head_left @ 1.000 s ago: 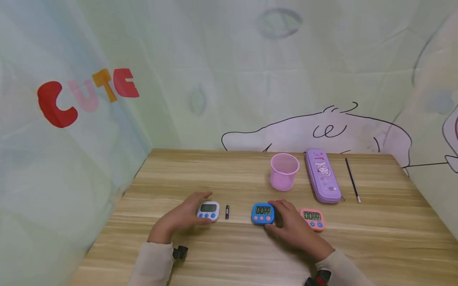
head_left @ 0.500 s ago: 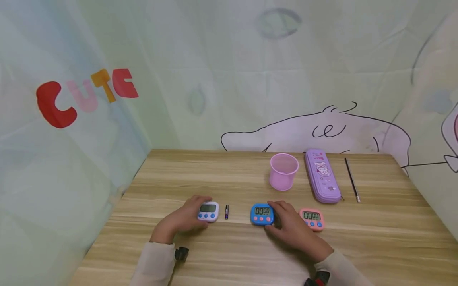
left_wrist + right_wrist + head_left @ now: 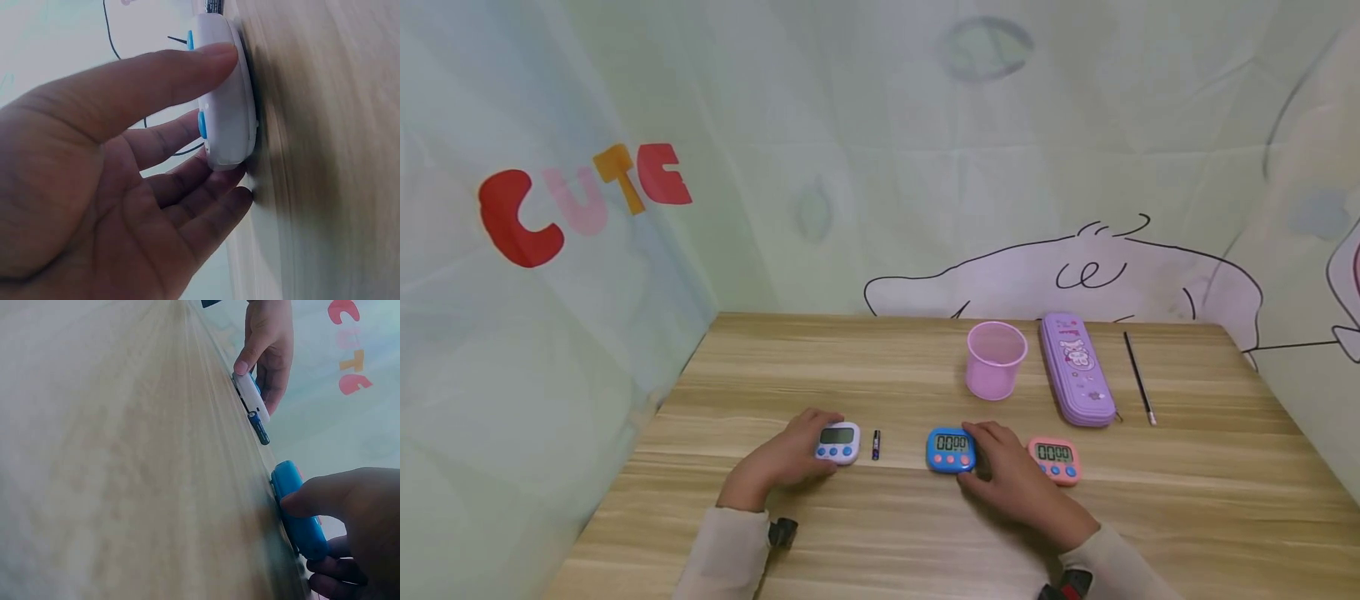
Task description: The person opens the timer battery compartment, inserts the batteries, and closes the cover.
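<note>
My left hand (image 3: 786, 457) grips a white digital timer (image 3: 838, 443) with blue buttons and a blank screen. In the left wrist view the thumb presses the near edge of the timer (image 3: 226, 100), with fingers at its far side. My right hand (image 3: 1015, 479) holds a blue timer (image 3: 951, 451) between thumb and fingers; its display reads zeros and its buttons are pink. Both timers are low at the tabletop, screens up. Between them lies a small dark battery (image 3: 876, 445). The right wrist view has the thumb on the edge of the blue timer (image 3: 303, 522).
Just right of my right hand lies a pink timer (image 3: 1056, 461), partly covered by it. Farther back stand a pink cup (image 3: 994, 362) and, beside it, a purple pencil case (image 3: 1077, 371). A black pencil (image 3: 1139, 379) lies to the right. Printed cloth walls border the wooden table (image 3: 880, 533).
My left hand's spread thumb and fingers have drawn in onto the edges of the white timer. The right hand stays on the blue timer, nearly unmoved.
</note>
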`<state>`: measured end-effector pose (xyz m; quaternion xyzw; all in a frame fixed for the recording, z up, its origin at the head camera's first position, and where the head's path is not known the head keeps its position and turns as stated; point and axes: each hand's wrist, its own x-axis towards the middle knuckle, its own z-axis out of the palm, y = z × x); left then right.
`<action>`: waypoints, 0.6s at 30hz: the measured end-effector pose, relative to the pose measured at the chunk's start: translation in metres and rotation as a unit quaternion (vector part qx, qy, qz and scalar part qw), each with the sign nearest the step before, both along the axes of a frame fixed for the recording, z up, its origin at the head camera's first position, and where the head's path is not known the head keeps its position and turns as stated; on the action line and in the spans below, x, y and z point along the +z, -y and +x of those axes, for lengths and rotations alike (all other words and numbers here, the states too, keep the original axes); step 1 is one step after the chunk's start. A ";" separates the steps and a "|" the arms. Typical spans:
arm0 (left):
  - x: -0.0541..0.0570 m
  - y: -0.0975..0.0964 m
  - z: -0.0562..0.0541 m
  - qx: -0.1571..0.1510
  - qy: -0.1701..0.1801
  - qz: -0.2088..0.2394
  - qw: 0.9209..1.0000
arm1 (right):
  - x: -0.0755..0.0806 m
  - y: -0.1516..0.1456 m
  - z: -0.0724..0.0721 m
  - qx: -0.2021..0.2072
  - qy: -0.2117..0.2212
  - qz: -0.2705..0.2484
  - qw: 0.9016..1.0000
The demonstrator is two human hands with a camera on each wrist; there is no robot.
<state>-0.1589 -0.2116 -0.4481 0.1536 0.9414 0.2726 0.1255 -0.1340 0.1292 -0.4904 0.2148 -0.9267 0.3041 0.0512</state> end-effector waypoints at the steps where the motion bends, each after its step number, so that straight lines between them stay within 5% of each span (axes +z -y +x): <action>1: 0.000 0.000 0.000 0.002 0.001 -0.001 1.000 | 0.000 0.000 0.000 -0.001 -0.001 -0.001 1.000; 18: 0.005 -0.004 0.002 0.019 0.001 -0.014 1.000 | 0.000 -0.001 0.001 0.004 0.000 -0.004 1.000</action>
